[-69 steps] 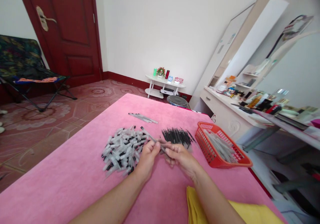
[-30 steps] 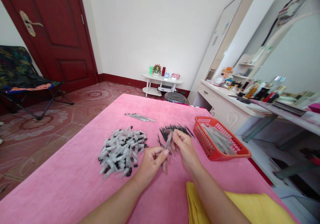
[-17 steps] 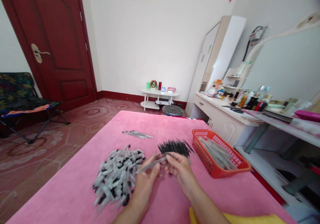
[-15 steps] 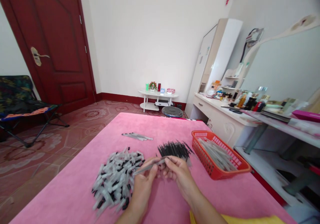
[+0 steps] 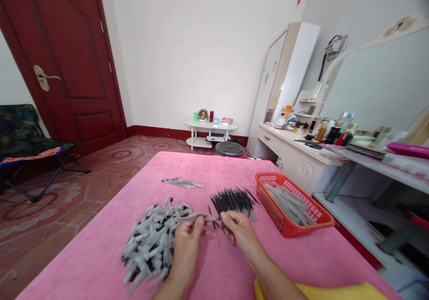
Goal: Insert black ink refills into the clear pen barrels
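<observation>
My left hand is closed around a translucent grey pen barrel, thumb on top, the barrel lying roughly level. At its dark right end, the thumb and fingers of my right hand pinch it; a small part there is mostly hidden. Just beyond my hands lies a heap of black-tipped pen refills, with a few loose thin refills between the hands. To the left spreads a large pile of clear and black pen caps. Several pens lie together farther back.
An orange-red plastic basket holding grey pen barrels stands on the right of the pink-covered table. Yellow material lies at the near right edge. A crowded dressing table stands beyond the right side.
My hands have drawn slightly apart, and the barrel has turned from slanted to nearly level. Loose refills now show between the hands. The view has shifted a little.
</observation>
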A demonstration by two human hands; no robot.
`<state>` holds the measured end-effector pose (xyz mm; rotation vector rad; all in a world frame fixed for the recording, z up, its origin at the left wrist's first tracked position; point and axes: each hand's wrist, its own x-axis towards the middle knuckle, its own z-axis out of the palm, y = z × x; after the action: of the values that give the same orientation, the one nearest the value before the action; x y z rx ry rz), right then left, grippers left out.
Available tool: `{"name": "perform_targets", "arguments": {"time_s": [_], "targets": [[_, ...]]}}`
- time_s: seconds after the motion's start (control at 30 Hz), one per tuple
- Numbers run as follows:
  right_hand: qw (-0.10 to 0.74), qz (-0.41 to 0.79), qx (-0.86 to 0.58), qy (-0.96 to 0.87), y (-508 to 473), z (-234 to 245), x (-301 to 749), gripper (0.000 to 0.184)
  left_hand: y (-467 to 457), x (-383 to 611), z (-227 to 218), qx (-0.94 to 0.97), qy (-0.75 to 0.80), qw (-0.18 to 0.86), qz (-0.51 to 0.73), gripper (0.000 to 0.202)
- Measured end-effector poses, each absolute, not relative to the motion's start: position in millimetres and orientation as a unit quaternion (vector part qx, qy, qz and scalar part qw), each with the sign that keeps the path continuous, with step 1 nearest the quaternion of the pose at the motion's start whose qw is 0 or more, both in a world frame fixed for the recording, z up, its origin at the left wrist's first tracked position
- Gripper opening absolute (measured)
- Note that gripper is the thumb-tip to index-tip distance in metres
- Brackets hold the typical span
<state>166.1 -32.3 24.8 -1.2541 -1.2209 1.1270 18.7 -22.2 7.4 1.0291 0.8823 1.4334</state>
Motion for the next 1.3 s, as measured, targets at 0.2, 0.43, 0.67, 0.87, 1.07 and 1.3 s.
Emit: {"name": "perform_targets", "arguments": {"time_s": [0.2,0.43,0.67,0.87,1.07,1.3], "targets": [[0.501,0.466,-0.517,-0.515,-32,24,165,0.048,-23,20,8,0.441,0.371,0.551,0.604,0.03],[0.506,0.464,-0.487,-0.54,-35,31,165,0.039,-21,19,5,0.421,0.382,0.552,0.61,0.032],[0.491,0.46,-0.5,-0.545,-32,26,166,0.046,-21,20,4,0.422,0.388,0.547,0.61,0.034],[0.484,0.491,-0.486,-0.537,-32,25,169,0.042,-20,19,1,0.425,0.395,0.547,0.604,0.032],[0.503,0.455,-0.48,-0.557,-33,26,168,0.033,-19,19,0,0.432,0.397,0.54,0.604,0.034],[0.494,0.465,-0.485,-0.552,-31,25,168,0.036,-19,19,-3,0.439,0.401,0.535,0.6,0.032]]}}
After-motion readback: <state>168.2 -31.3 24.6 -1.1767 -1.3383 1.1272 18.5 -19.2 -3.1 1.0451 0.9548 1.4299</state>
